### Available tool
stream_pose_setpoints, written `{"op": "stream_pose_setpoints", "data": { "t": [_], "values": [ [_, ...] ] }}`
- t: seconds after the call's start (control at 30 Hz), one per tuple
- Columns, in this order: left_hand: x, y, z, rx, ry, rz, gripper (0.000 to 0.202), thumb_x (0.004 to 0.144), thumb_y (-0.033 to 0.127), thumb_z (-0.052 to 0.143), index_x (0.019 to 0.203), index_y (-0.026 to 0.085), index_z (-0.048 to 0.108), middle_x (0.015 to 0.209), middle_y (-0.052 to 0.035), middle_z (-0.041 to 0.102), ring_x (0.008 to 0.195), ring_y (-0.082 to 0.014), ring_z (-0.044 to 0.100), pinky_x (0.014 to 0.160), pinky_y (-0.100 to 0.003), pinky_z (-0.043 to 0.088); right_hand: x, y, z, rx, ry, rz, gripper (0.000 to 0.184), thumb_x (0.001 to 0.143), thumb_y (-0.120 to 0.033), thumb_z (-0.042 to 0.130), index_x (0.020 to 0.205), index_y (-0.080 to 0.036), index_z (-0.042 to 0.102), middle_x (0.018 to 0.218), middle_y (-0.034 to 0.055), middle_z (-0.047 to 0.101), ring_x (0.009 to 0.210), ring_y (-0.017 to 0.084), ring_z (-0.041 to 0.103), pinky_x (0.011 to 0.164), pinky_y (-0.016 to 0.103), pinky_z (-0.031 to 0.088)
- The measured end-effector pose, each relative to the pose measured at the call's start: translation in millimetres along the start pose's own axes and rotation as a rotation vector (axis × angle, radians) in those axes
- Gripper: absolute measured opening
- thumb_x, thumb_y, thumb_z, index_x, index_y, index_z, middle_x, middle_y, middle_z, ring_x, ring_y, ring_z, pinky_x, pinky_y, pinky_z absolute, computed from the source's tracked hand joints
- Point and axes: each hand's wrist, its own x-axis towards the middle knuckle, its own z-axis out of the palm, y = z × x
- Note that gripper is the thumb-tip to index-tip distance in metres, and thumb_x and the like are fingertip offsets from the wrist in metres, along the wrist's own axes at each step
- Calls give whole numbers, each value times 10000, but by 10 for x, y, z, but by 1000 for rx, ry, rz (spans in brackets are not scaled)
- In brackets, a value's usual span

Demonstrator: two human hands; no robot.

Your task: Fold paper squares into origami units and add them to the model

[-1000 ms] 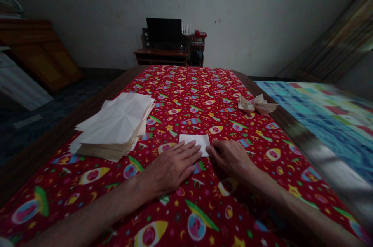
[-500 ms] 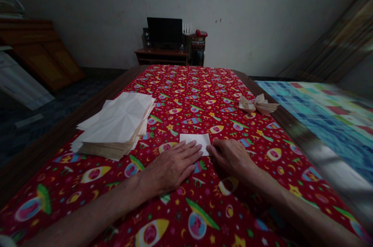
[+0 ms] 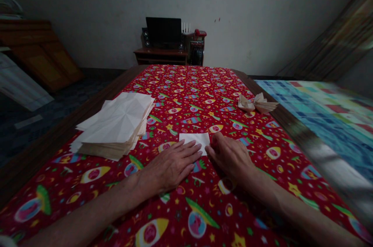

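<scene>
A small folded white sheet of paper (image 3: 194, 138) lies on the red patterned tablecloth in front of me. My left hand (image 3: 176, 163) rests flat over its lower left part, fingers stretched out and pressing it down. At the paper's right edge is my right hand (image 3: 231, 155), its fingers curled in. The right thumb touches the lower right corner, and a gap shows between thumb and bent forefinger with nothing in it. To the left sits a stack of creased white and tan paper sheets (image 3: 116, 118).
Two folded paper pieces (image 3: 256, 103) stand near the table's right edge. The tablecloth (image 3: 186, 87) covers a dark wooden table (image 3: 96, 103). A bed with a checked cover (image 3: 326, 111) is on the right. Beyond the table are a monitor (image 3: 163, 29) and a red telephone (image 3: 200, 33).
My right forefinger has lifted and moved apart from the thumb, with the hand shifting slightly at the paper's right edge. My left hand and the paper stay in place.
</scene>
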Motion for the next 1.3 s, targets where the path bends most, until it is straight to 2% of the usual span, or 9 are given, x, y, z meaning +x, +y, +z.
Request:
{"op": "stream_pose_setpoints", "data": {
  "t": [0.13,0.2,0.27,0.37,0.5,0.7,0.97,1.13,1.3],
  "values": [
    [3,15,-18,-19,3,1,392,943,222,414,1332,202,457,1415,-77,455,1352,-225,351,1113,-445,313,-90,-88,-34,-9,54,-293,298,903,-178,399,1138,-144,579,1164,160,606,1075,265,532,853,381,455],
    [2,26,-36,-35,20,-3,363,934,223,439,1293,201,491,1381,-82,492,1348,-224,356,1120,-436,309,-134,-113,-40,59,24,-455,445,920,-195,385,1359,-124,412,1410,162,428,1327,278,326,1026,449,364],
    [0,36,-53,-35,18,-15,356,928,226,455,1280,193,495,1366,-87,502,1353,-227,344,1131,-430,297,-172,-110,-34,115,-46,-528,589,942,-335,398,1459,-105,232,1501,146,289,1403,256,183,1103,468,276],
    [-8,43,-64,-2,-11,-24,390,930,239,448,1318,199,457,1377,-78,491,1354,-245,339,1121,-441,307,-212,-60,-19,131,-140,-542,731,938,-495,368,1487,-94,102,1534,136,190,1413,226,156,1140,457,214],
    [-57,22,-53,64,-2,-22,415,942,267,428,1355,230,424,1424,-44,446,1353,-260,339,1092,-447,334,-252,45,-15,94,-161,-529,709,950,-492,342,1489,-101,97,1537,130,154,1415,223,137,1155,453,172],
    [-254,-56,-74,113,16,-68,409,948,244,408,1356,243,434,1436,-30,431,1331,-215,384,1099,-413,318,-351,193,-55,79,-165,-494,681,950,-456,374,1494,-158,94,1530,108,181,1403,226,188,1148,455,197],
    [-424,-107,-135,167,6,-95,405,955,245,395,1358,237,435,1431,-18,436,1333,-199,379,1107,-411,307,-396,222,-93,32,-153,-451,600,952,-436,376,1464,-148,257,1506,105,257,1393,237,225,1124,461,265],
    [-343,-64,-117,145,25,-56,387,948,216,391,1321,163,480,1387,-70,491,1326,-214,390,1108,-426,311,-391,190,-76,2,-130,-456,579,957,-441,354,1437,-119,319,1494,119,287,1390,246,233,1118,484,266],
    [-81,71,-59,83,17,-24,395,955,261,388,1327,153,466,1394,-92,479,1325,-214,393,1097,-412,323,-335,95,-59,42,-141,-491,621,954,-465,352,1468,-137,235,1501,119,278,1393,249,222,1126,508,228]
  ]
}}
